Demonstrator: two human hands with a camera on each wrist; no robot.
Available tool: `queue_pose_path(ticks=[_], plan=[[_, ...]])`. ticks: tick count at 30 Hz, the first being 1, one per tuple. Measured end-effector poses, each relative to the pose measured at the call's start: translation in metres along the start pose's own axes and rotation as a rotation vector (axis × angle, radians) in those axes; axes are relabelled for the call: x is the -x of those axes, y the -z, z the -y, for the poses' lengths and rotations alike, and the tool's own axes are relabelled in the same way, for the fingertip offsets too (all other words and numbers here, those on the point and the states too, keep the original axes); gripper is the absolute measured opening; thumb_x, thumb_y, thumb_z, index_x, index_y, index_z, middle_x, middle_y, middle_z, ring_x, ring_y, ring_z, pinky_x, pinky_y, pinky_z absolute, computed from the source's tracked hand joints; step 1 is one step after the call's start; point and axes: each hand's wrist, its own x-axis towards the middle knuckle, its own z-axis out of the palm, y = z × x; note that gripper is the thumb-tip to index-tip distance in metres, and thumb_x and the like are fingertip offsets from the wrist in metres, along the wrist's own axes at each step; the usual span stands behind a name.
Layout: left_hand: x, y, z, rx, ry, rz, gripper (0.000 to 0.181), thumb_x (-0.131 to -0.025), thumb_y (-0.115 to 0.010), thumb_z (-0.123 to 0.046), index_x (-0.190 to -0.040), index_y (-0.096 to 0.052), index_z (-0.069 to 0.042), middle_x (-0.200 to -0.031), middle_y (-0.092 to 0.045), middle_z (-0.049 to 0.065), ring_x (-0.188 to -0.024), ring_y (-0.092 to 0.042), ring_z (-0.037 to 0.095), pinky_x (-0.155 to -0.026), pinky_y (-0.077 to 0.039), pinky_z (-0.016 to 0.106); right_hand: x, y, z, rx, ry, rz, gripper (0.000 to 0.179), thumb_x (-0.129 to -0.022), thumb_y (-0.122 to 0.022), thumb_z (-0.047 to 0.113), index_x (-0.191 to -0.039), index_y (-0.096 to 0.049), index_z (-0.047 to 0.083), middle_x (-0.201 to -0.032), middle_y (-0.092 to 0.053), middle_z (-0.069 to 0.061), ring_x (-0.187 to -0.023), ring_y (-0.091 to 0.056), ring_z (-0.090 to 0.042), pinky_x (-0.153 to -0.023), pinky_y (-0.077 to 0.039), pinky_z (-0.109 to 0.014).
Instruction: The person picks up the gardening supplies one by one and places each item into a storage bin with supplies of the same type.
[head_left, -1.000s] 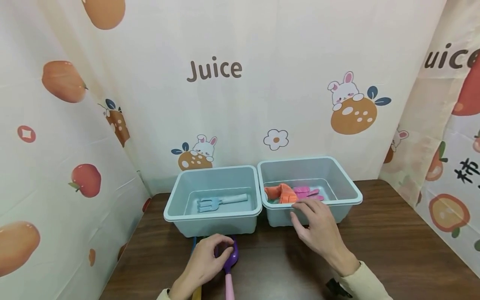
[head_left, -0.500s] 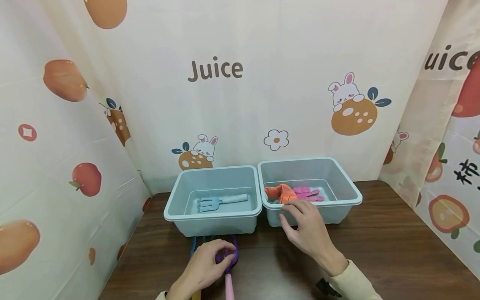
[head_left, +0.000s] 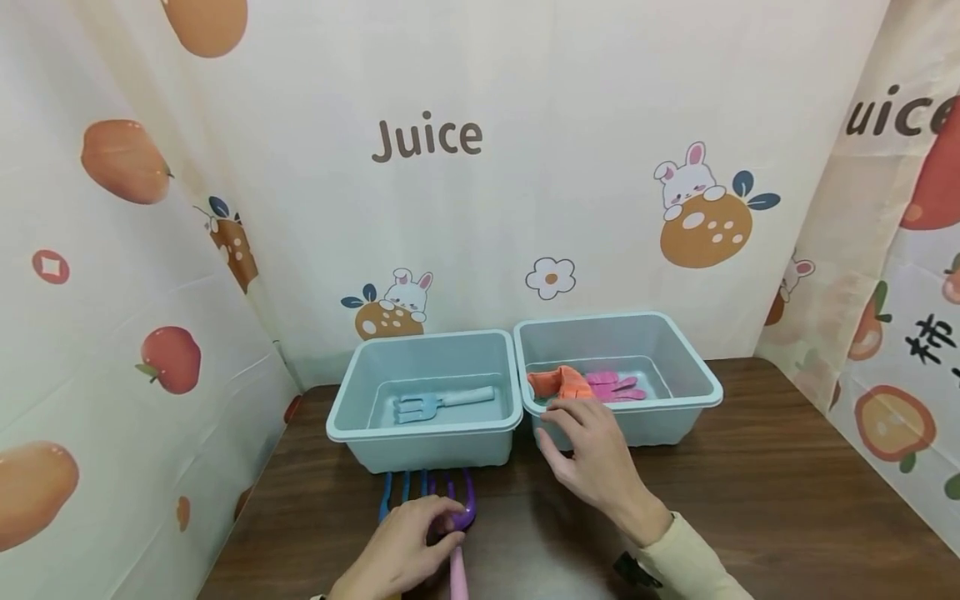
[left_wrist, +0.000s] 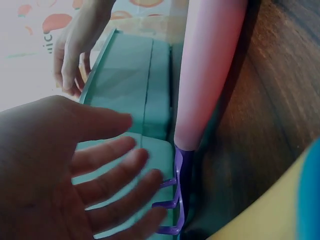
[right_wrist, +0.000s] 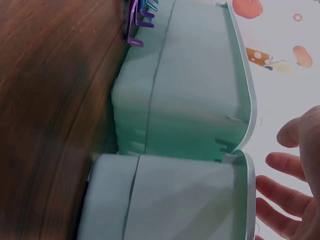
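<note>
My left hand (head_left: 405, 546) hovers over two hand rakes on the table, its fingers loosely bent and grasping nothing. One is a purple rake (head_left: 468, 507) with a pink handle (left_wrist: 210, 75); beside it lies a blue rake (head_left: 386, 498) with a yellow handle (left_wrist: 265, 210), partly hidden under the hand. At the front rim of the right bin (head_left: 693, 403) is my right hand (head_left: 600, 458), fingers relaxed and holding nothing. That bin contains a folded orange fabric piece (head_left: 558, 382) and a pink glove (head_left: 615, 388). A light blue hand fork (head_left: 422, 407) lies in the left bin (head_left: 420, 436).
Both bins stand side by side at the back of the dark wooden table (head_left: 772, 467). Behind them hangs a printed curtain (head_left: 480, 217), which also closes off both sides. Wood surface stretches right of the right hand.
My right hand has moved left along the front of the right bin. The left hand has drawn slightly back toward me, uncovering more of the blue and purple tines.
</note>
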Motion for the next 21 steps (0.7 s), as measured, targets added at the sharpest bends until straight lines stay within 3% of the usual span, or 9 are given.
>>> queue_pose_path(ticks=[6, 21], plan=[[0.0, -0.001, 0.003, 0.012, 0.016, 0.095, 0.029, -0.096, -0.077, -0.032, -0.121, -0.077, -0.017, -0.091, -0.066, -0.021, -0.082, -0.058, -0.004, -0.071, -0.049, 0.021, -0.002, -0.008, 0.005, -0.006, -0.006, 0.009, 0.017, -0.086, -0.083, 0.02, -0.101, -0.079, 0.013, -0.107, -0.074, -0.004, -0.1, -0.068, -0.026, -0.092, -0.054, -0.05], [0.003, -0.003, 0.006, 0.012, 0.019, 0.128, 0.033, -0.096, -0.076, -0.03, -0.124, -0.076, -0.013, -0.077, -0.059, -0.022, -0.068, -0.05, -0.006, -0.062, -0.044, 0.019, -0.01, -0.025, 0.016, -0.002, 0.001, 0.01, 0.024, -0.087, -0.084, 0.022, -0.108, -0.079, 0.012, -0.109, -0.076, -0.005, -0.103, -0.069, -0.028, -0.093, -0.057, -0.05]])
